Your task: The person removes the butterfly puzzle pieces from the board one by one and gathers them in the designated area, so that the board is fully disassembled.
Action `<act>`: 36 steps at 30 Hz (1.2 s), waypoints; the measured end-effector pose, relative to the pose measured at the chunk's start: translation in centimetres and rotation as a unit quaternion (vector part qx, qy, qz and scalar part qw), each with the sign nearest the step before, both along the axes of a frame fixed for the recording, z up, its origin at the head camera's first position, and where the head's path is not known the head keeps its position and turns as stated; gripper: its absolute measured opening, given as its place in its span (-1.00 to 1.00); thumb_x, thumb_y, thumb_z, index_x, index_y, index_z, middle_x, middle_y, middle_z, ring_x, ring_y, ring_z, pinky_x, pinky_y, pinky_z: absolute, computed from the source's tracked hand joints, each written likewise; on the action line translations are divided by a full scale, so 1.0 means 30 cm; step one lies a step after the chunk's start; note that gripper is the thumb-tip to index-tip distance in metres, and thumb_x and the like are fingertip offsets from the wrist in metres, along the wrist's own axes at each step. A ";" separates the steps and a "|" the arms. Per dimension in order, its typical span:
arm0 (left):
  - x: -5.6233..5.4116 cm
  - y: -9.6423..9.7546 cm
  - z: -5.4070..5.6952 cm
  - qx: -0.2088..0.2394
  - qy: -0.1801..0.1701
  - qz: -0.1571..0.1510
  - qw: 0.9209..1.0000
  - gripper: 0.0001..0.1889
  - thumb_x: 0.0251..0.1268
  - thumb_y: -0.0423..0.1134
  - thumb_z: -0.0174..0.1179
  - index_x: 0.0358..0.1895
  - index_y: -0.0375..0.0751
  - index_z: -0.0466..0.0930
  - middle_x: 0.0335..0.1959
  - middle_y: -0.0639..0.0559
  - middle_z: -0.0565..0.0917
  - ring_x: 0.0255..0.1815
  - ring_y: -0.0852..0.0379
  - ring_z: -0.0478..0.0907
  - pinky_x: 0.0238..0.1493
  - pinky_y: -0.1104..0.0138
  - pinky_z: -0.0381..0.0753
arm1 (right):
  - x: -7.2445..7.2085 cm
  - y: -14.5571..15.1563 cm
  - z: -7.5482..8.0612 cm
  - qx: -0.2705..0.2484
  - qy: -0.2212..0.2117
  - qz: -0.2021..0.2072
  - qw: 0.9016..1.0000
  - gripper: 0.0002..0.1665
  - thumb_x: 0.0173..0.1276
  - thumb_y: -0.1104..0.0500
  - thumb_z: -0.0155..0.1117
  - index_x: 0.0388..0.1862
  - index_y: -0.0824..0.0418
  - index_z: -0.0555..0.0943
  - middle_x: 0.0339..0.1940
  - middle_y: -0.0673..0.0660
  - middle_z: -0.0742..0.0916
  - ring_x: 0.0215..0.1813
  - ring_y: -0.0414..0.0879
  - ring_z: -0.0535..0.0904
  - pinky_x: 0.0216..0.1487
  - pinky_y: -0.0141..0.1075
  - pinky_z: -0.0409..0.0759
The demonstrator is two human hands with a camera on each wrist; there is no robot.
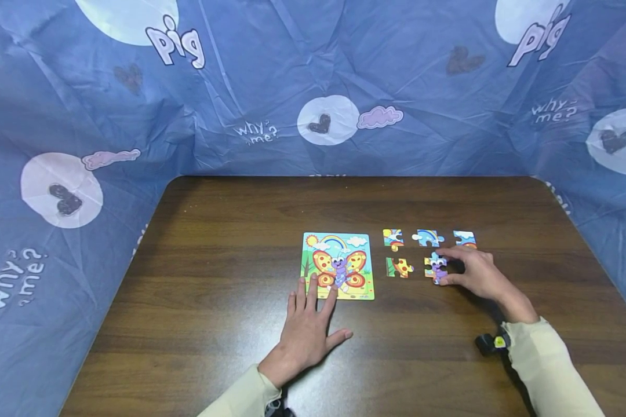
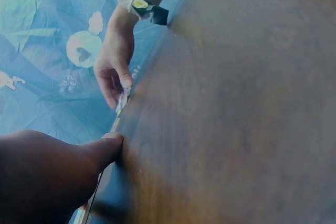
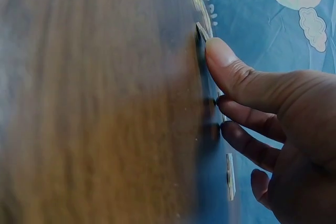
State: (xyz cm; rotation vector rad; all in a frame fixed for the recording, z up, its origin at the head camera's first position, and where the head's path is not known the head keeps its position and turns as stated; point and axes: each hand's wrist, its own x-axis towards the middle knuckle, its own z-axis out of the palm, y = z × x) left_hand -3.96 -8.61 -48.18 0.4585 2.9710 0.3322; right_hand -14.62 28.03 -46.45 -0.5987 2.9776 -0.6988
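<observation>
A square puzzle board (image 1: 364,291) printed with a butterfly, sun and rainbow lies mid-table. My left hand (image 1: 305,333) has its fingers spread straight, the fingertips on the board's lower edge and the thumb out over bare wood. To the right, my right hand (image 1: 477,275) pinches a jigsaw piece (image 1: 436,268) showing the purple butterfly body between thumb and fingers. In the left wrist view this piece (image 2: 124,98) looks tilted up at the table surface. From the right wrist, the thumb (image 3: 220,53) presses near a thin piece edge, and most of that piece is hidden.
Several loose pieces lie around the right hand: a sun piece (image 1: 393,236), a rainbow piece (image 1: 428,237), a cloud piece (image 1: 465,238) partly behind the hand, and a green-and-yellow wing piece (image 1: 399,267). Blue printed cloth (image 1: 271,69) hangs behind the brown wooden table (image 1: 198,324).
</observation>
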 end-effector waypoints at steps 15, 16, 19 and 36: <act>0.001 -0.001 0.002 0.003 0.000 0.000 1.000 -0.08 0.28 0.42 0.04 0.59 -0.01 0.13 0.61 -0.40 0.04 0.61 -0.45 -0.01 0.50 -0.25 0.17 | -0.013 0.007 -0.008 -0.006 -0.007 0.010 1.000 -0.34 -0.01 0.09 0.62 0.12 0.22 0.66 -0.12 0.18 0.73 0.03 0.18 0.58 -0.12 0.04 0.30; 0.001 -0.001 0.002 0.003 0.001 -0.001 1.000 -0.08 0.28 0.42 0.05 0.59 -0.01 0.13 0.61 -0.40 0.04 0.61 -0.45 -0.01 0.49 -0.25 0.17 | -0.013 0.006 -0.007 -0.005 -0.006 0.010 1.000 -0.34 -0.01 0.08 0.62 0.11 0.22 0.66 -0.12 0.18 0.73 0.03 0.18 0.58 -0.12 0.05 0.31; 0.000 -0.001 0.001 0.002 0.004 -0.001 1.000 -0.08 0.28 0.42 0.05 0.58 -0.01 0.13 0.60 -0.41 0.05 0.60 -0.45 0.00 0.49 -0.26 0.18 | -0.011 0.004 -0.004 -0.004 -0.004 0.011 1.000 -0.35 0.00 0.07 0.62 0.10 0.22 0.66 -0.13 0.17 0.72 0.03 0.18 0.58 -0.13 0.06 0.32; 0.000 -0.001 0.002 0.004 0.009 -0.002 1.000 -0.08 0.27 0.42 0.06 0.58 -0.02 0.13 0.60 -0.41 0.06 0.59 -0.46 0.02 0.48 -0.26 0.19 | -0.003 -0.012 0.010 0.035 -0.034 -0.009 0.999 -0.17 -0.01 -0.12 0.62 0.20 0.25 0.62 0.09 0.36 0.63 0.20 0.30 0.48 -0.13 0.05 0.27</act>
